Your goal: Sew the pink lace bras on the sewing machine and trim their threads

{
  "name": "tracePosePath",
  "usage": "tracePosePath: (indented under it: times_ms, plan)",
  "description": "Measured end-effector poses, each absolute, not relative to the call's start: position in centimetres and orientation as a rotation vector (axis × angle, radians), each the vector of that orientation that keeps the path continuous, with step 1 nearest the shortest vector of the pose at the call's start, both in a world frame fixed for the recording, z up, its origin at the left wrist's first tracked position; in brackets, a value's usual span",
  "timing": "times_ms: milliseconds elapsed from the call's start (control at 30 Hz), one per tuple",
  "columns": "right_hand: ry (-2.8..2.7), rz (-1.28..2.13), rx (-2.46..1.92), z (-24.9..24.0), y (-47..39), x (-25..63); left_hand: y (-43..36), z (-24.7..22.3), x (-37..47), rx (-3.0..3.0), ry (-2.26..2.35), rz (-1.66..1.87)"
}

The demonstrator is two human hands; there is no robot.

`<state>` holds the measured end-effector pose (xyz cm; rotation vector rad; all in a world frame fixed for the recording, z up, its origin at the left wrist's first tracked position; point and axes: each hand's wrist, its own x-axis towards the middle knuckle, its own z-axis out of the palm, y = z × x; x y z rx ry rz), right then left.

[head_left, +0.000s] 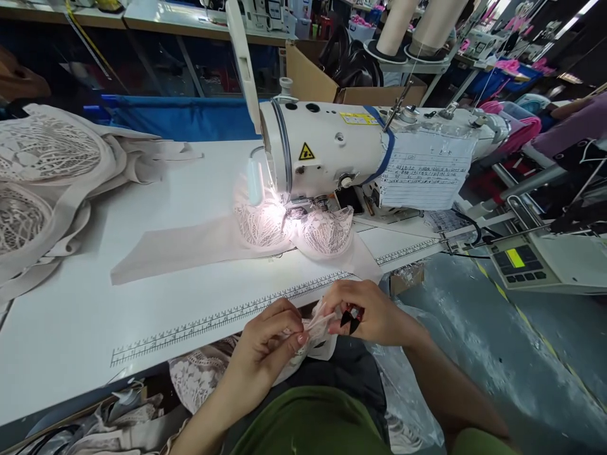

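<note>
My left hand (265, 344) is closed in a pinch on a pale pink piece of bra fabric (317, 330), just below the table's front edge. Close beside it, my right hand (372, 309) grips the same fabric between thumb and fingers. Dark-tipped thread snips (349, 321) are tucked in that right hand, their blades pointing down. Beyond both hands, a pale pink lace bra (327, 235) lies under the lit needle area of a white sewing machine (327, 145). Its long band stretches leftward across the table. Fingers cover part of the held fabric.
Stacked lace bras (52, 151) lie on the table's left side. A printed ruler (227, 319) runs along the front edge of the white table (190, 189). More lace pieces (196, 373) hang below it. To the right is a control box (526, 262); thread cones (436, 25) stand behind.
</note>
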<state>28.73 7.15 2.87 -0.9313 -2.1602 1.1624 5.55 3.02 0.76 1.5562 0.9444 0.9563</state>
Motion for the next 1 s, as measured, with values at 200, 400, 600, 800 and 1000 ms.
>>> tracePosePath:
  times_ms: [200,400,600,800,1000]
  plan:
    - [-1.918,1.231,-0.977,2.6,6.8,28.5,2.7,0.7,6.0,1.462,0.939,0.968]
    - [-1.800,1.248,-1.014,2.3,6.2,28.0,2.4,0.6,6.3,1.293,0.964,0.943]
    - [-1.714,1.272,-1.027,2.2,5.7,27.3,2.7,0.8,6.9,1.272,1.070,0.905]
    - [-1.700,1.334,-1.112,2.7,5.0,26.8,3.4,0.7,7.7,1.568,1.262,0.930]
    - [-1.740,1.105,-1.131,2.1,5.4,27.7,3.6,0.5,7.8,1.320,1.242,0.873]
